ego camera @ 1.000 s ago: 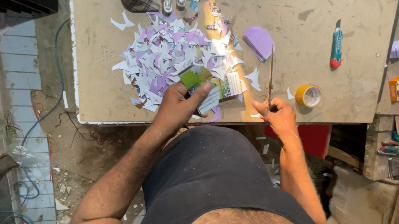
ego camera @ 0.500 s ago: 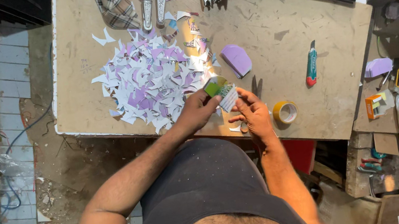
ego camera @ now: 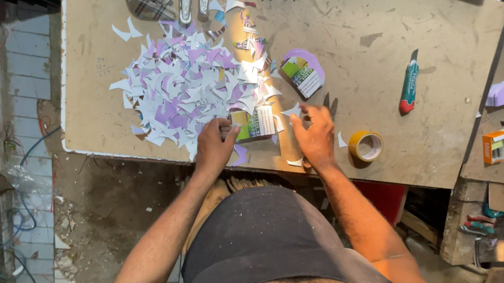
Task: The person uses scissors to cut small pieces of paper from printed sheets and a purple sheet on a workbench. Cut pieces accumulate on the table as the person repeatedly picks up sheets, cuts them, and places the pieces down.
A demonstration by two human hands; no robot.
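Both hands have come down onto the worktable since half a second ago, when they were lifted together over its near edge with a small printed piece pinched between them. Now the left hand lies with curled fingers at the near side of the heap of purple and white paper scraps, its fingertips touching the left end of a small printed carton that lies flat on the board; whether it grips the carton cannot be told. Just right of that carton, the right hand rests palm down with fingers spread, holding nothing that shows, its fingertips among a few loose white scraps. Beyond the carton, further from the person, a second printed carton lies on a curved purple cut-out. To the right of the carton, past the right hand, a roll of yellow tape stands near the table's front edge. Further right and a little beyond, a green and red utility knife lies on bare board.
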